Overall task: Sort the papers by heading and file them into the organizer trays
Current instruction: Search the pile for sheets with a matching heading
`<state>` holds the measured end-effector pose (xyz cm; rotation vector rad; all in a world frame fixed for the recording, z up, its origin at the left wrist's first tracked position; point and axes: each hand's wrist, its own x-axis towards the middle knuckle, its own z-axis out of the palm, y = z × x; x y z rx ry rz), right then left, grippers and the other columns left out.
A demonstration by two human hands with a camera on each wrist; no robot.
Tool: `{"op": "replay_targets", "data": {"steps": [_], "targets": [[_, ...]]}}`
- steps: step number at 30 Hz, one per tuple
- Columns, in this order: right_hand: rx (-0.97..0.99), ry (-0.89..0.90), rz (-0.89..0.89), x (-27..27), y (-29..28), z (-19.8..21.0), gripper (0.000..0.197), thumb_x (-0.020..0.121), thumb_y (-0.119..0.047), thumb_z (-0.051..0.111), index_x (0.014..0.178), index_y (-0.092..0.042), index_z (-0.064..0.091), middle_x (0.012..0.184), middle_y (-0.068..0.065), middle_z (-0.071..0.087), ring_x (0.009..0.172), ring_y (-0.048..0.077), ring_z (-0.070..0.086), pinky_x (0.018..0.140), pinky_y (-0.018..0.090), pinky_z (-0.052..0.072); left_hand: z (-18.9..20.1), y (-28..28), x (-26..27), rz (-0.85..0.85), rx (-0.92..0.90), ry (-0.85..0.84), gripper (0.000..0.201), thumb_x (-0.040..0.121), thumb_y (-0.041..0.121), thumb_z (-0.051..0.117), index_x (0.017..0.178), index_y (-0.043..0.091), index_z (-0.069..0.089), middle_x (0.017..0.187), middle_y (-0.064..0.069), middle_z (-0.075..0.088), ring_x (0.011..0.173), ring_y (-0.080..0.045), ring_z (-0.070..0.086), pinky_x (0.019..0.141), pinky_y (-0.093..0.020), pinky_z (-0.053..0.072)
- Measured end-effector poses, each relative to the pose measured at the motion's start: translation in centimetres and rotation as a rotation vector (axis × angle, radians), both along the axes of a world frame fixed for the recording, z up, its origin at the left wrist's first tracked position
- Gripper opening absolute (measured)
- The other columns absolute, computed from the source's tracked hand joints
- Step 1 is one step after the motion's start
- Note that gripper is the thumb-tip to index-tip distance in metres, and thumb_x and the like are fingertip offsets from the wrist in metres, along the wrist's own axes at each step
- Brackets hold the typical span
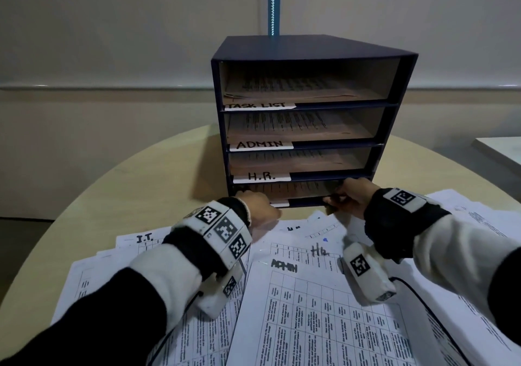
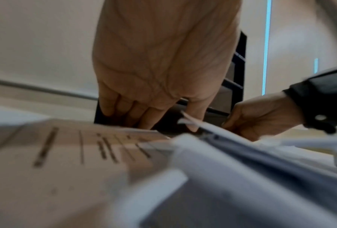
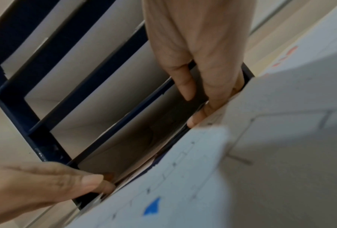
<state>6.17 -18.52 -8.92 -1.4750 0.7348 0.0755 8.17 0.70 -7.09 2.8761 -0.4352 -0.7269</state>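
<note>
A dark blue organizer (image 1: 304, 53) stands on the round table; its trays are labelled TASK LIST (image 1: 260, 106), ADMIN (image 1: 259, 144) and H.R. (image 1: 260, 176), and each holds papers. Both hands are at the bottom tray (image 1: 306, 201), whose label is mostly hidden. A printed sheet (image 1: 298, 189) lies partly inside it. My left hand (image 1: 253, 199) pinches the sheet's left end, its fingers (image 2: 144, 120) reaching into the tray. My right hand (image 1: 338, 196) holds the right end, fingers (image 3: 185, 86) on top and thumb beneath. Loose sheets headed ADMIN (image 1: 310, 309), HR (image 1: 318, 250) and I.T. (image 1: 141, 241) lie in front.
The loose papers overlap in a spread across the near half of the wooden table (image 1: 127, 174), under both forearms. A white surface (image 1: 504, 148) shows at the far right edge. A blue pole (image 1: 272, 2) rises behind the organizer, in front of the wall.
</note>
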Motion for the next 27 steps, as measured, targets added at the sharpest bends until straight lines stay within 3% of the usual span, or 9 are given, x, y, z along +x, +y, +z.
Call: {"op": "replay_targets", "data": {"steps": [5, 7, 11, 14, 16, 18, 21, 24, 27], "targets": [[0.08, -0.078, 0.018, 0.0, 0.1, -0.3, 0.009, 0.094, 0.007, 0.031, 0.097, 0.004, 0.04, 0.086, 0.021, 0.048, 0.064, 0.026, 0.05, 0.064, 0.038, 0.049, -0.2, -0.2, 0.7, -0.045, 0.052, 0.016, 0.061, 0.098, 0.049, 0.025, 0.132, 0.003, 0.047, 0.143, -0.013, 0.042, 0.128, -0.027, 0.043, 0.101, -0.03, 0.036], [0.07, -0.087, 0.021, 0.1, 0.4, -0.4, 0.012, 0.094, 0.006, 0.031, 0.09, 0.0, 0.041, 0.086, 0.02, 0.048, 0.064, 0.024, 0.046, 0.067, 0.038, 0.046, -0.1, -0.2, 0.9, -0.072, 0.072, 0.039, 0.063, 0.098, 0.051, 0.023, 0.129, 0.002, 0.048, 0.138, -0.014, 0.046, 0.12, -0.027, 0.048, 0.094, -0.028, 0.037], [0.027, -0.082, 0.01, 0.5, 1.0, -0.4, 0.013, 0.092, 0.005, 0.031, 0.088, -0.006, 0.036, 0.074, 0.011, 0.038, 0.053, 0.016, 0.032, 0.055, 0.028, 0.028, -0.1, -0.3, 1.2, -0.116, 0.073, 0.082, 0.061, 0.098, 0.053, 0.021, 0.121, 0.006, 0.054, 0.123, -0.013, 0.055, 0.1, -0.024, 0.051, 0.085, -0.026, 0.037], [0.013, -0.055, 0.065, 0.2, 1.3, -0.3, 0.008, 0.092, 0.003, 0.038, 0.098, -0.002, 0.041, 0.085, 0.013, 0.043, 0.059, 0.018, 0.036, 0.052, 0.027, 0.03, -0.4, -0.6, 1.1, -0.098, 0.048, 0.107, 0.056, 0.096, 0.057, 0.019, 0.087, 0.016, 0.056, 0.09, -0.004, 0.057, 0.075, -0.016, 0.049, 0.072, -0.025, 0.037], [0.007, -0.046, 0.092, -0.1, 1.3, -0.1, 0.013, 0.092, 0.001, 0.041, 0.105, 0.0, 0.042, 0.099, 0.017, 0.044, 0.063, 0.02, 0.039, 0.053, 0.028, 0.032, -0.4, -0.6, 1.0, -0.061, 0.004, 0.129, 0.06, 0.095, 0.058, 0.021, 0.105, 0.013, 0.06, 0.099, -0.007, 0.061, 0.079, -0.016, 0.052, 0.078, -0.026, 0.04], [0.004, -0.043, 0.097, -0.5, 1.3, 0.3, 0.011, 0.092, -0.001, 0.042, 0.103, 0.001, 0.044, 0.104, 0.019, 0.044, 0.064, 0.022, 0.042, 0.055, 0.03, 0.035, -0.2, -0.2, 0.8, -0.029, -0.054, 0.144, 0.065, 0.096, 0.054, 0.026, 0.131, 0.004, 0.047, 0.13, -0.015, 0.054, 0.105, -0.025, 0.054, 0.095, -0.032, 0.04], [-0.019, -0.05, 0.131, -1.1, 1.0, 1.2, 0.012, 0.093, 0.001, 0.043, 0.082, -0.002, 0.049, 0.104, 0.016, 0.048, 0.085, 0.028, 0.05, 0.078, 0.036, 0.046, 0.4, 0.4, 0.0, 0.01, -0.209, 0.106, 0.049, 0.097, 0.041, 0.04, 0.128, 0.004, 0.048, 0.13, -0.012, 0.054, 0.106, -0.017, 0.057, 0.096, -0.03, 0.046], [-0.125, -0.062, 0.194, -2.6, 1.1, 2.7, 0.016, 0.093, 0.002, 0.045, 0.078, 0.0, 0.053, 0.096, 0.017, 0.056, 0.09, 0.022, 0.055, 0.086, 0.03, 0.045, 1.8, 1.1, -1.6, -0.002, -0.27, 0.049, 0.03, 0.098, 0.036, 0.041, 0.105, 0.009, 0.052, 0.101, -0.004, 0.057, 0.075, -0.008, 0.058, 0.061, -0.02, 0.043], [-0.332, -0.116, 0.271, -4.9, 1.7, 4.4, 0.023, 0.09, -0.004, 0.054, 0.108, 0.01, 0.056, 0.12, 0.022, 0.058, 0.118, 0.028, 0.053, 0.108, 0.037, 0.039, 3.0, 2.3, -3.6, -0.106, -0.235, -0.05, 0.041, 0.098, 0.038, 0.04, 0.118, 0.007, 0.056, 0.119, -0.007, 0.059, 0.099, -0.017, 0.054, 0.078, -0.026, 0.04]]}}
